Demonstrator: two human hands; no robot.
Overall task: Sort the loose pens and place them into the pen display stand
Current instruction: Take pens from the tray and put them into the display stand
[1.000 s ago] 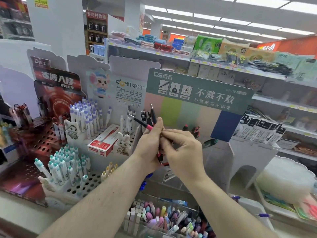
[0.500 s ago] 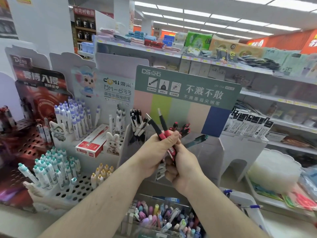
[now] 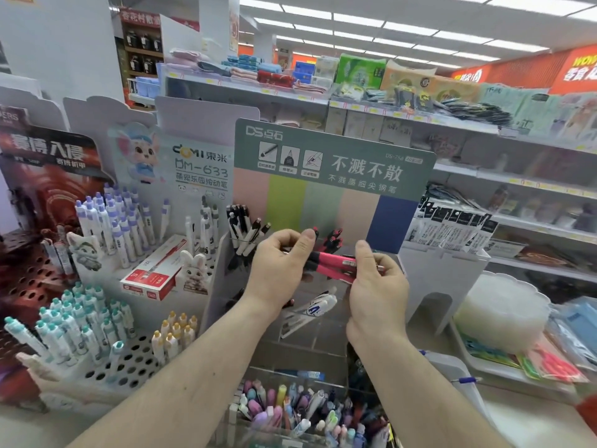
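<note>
Pink pens (image 3: pixel 332 266) are being gripped by both hands, left (image 3: pixel 277 270) and right (image 3: pixel 378 286), before shop shelving (image 3: pixel 484 130).

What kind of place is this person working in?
Most likely a shop's stationery aisle: cardboard pen display stands with printed brand headers, long white shelves of packaged goods, and both hands holding a bunch of pink pens.

Pens (image 3: pixel 329 266) in the hands: pink barrels, black ends. Sign (image 3: pixel 332 163) behind them: grey-green header, white lettering, stripes of pink, lime, sage, peach, navy below. Left of the hands, box (image 3: pixel 155 273) red and white; perforated stand (image 3: pixel 129 367) white.
</note>
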